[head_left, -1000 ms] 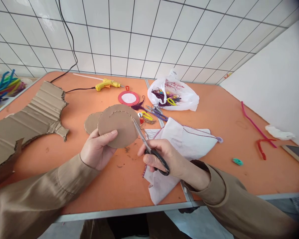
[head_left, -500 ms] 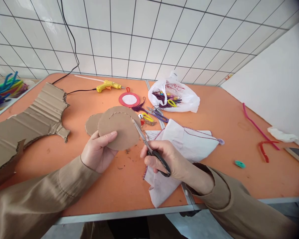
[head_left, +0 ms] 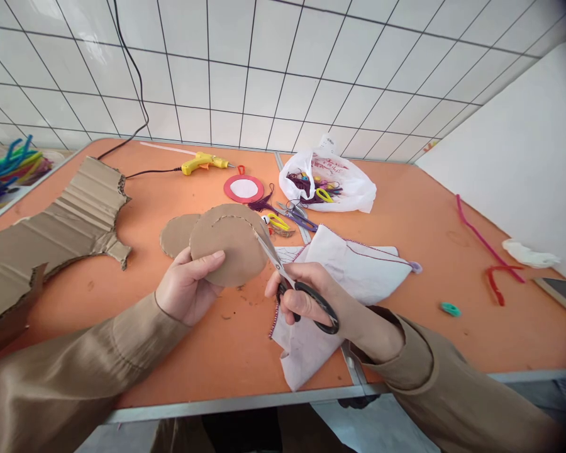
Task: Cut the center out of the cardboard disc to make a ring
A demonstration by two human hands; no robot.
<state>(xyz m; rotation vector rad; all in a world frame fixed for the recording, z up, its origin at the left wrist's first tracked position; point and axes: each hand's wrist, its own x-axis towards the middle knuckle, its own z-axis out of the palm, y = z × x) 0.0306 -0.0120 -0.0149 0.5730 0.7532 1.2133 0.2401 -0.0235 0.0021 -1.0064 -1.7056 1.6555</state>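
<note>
A round cardboard disc (head_left: 236,255) is gripped at its lower left edge by my left hand (head_left: 191,286), thumb on top. Inside its rim runs a curved cut. My right hand (head_left: 311,296) has its fingers in the black handles of a pair of scissors (head_left: 277,259). The scissors' blades meet the disc's right side, at the end of the cut, and the handles are spread apart. Behind the disc, a second rounded cardboard piece (head_left: 175,234) lies on the table, partly hidden. Under my right hand is a white cloth with purple stitching (head_left: 353,264).
A large cardboard sheet (head_left: 70,220) lies at left. Toward the back are a yellow glue gun (head_left: 202,163), a red-rimmed disc (head_left: 243,188), purple-handled scissors (head_left: 302,218) and a white plastic bag (head_left: 358,189) of threads. Pipe cleaners (head_left: 488,236) lie at right on the orange table (head_left: 405,340).
The scissors' handles have spread wider and shifted slightly right and down. The cardboard disc has moved a little to the right in my left hand.
</note>
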